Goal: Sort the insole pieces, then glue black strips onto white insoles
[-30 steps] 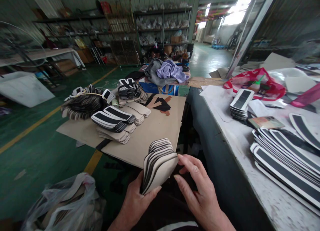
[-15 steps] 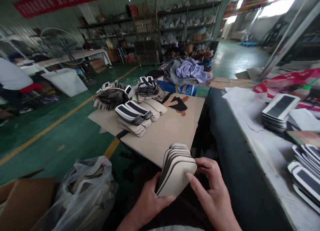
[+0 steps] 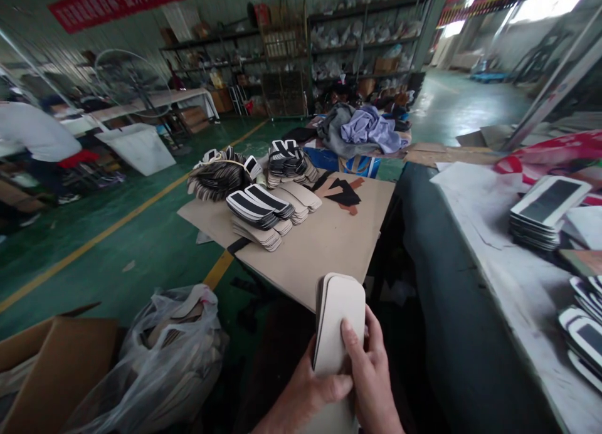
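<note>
Both my hands grip one squared-up stack of beige insole-shaped pieces (image 3: 339,315), held upright near the bottom middle. My left hand (image 3: 308,393) wraps the stack's lower left with its thumb across the front. My right hand (image 3: 371,371) clasps the right edge, thumb pressed on the front face. Just beyond the stack lies a brown cardboard sheet (image 3: 324,246) carrying several piles of black-and-white strips and beige pieces (image 3: 263,211).
A grey workbench (image 3: 498,277) on the right holds stacks of black-and-white pieces (image 3: 545,211). A clear plastic bag of scraps (image 3: 160,352) and a cardboard box (image 3: 51,365) sit on the green floor at left. Clothes pile (image 3: 364,130) lies behind. Another person (image 3: 35,145) works far left.
The fanned stack has been squared up into a tight upright pile. My right hand closed onto its edge. My view swung left, away from the bench.
</note>
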`<state>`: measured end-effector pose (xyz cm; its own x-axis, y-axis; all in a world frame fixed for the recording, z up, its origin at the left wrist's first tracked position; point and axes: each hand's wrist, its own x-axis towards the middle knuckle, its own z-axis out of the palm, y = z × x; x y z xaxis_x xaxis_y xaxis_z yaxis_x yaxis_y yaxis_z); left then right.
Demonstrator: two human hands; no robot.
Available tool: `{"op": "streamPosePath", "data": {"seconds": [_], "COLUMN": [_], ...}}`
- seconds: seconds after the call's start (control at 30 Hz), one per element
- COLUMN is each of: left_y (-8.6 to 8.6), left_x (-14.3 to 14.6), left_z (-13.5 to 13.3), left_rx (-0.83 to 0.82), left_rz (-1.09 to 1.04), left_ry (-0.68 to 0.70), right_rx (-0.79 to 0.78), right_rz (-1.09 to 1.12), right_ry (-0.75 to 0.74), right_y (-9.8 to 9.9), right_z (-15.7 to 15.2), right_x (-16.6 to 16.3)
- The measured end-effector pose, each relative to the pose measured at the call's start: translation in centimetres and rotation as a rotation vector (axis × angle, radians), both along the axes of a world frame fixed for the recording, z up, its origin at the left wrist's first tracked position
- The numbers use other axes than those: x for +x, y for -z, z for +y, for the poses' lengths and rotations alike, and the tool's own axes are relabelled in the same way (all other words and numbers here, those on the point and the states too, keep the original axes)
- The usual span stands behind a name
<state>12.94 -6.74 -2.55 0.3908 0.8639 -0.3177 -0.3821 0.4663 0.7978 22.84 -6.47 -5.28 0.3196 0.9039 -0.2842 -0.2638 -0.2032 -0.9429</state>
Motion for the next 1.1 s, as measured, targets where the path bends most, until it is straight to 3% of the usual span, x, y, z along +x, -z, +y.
{"op": "streamPosePath", "data": {"seconds": [0.2,0.37,0.5,0.57,0.77,0.93,1.1], "left_y": [-0.1,-1.7,-2.4,-2.1,-0.7,0.1,1.2], "left_x": [-1.2,-1.4,-2.3,-3.0,-5.2,-6.1,-6.3], "left_z": [-0.4,-0.3,0.0,0.1,1.0,1.0,0.8], "left_rx": [-0.011,0.081,0.135,0.187,0.389,0.415,0.377], "left_rz": [0.060,0.230,0.407,0.541,0.868,0.964,0.991], "left_ry": [0.077,0.042,0.051,0.043,0.048,0.021,0.008], "right_rx": [0.019,0.080,0.229,0.323,0.508,0.500,0.522], "right_rz": [0.000,-0.077,-0.194,-0.284,-0.603,-0.731,-0.699], "right_ry": [0.019,0.037,-0.105,-0.163,-0.143,-0.135,-0.122], "right_y": [-0.5,-1.2,-1.7,-2.3,-4.6,-3.9,-3.2], "right_z": [-0.4,-0.6,-0.5,-0.1,1.1,1.0,1.0], "right_x": [-0.3,-0.8,-0.2,0.6,3.3,3.5,3.2]}}
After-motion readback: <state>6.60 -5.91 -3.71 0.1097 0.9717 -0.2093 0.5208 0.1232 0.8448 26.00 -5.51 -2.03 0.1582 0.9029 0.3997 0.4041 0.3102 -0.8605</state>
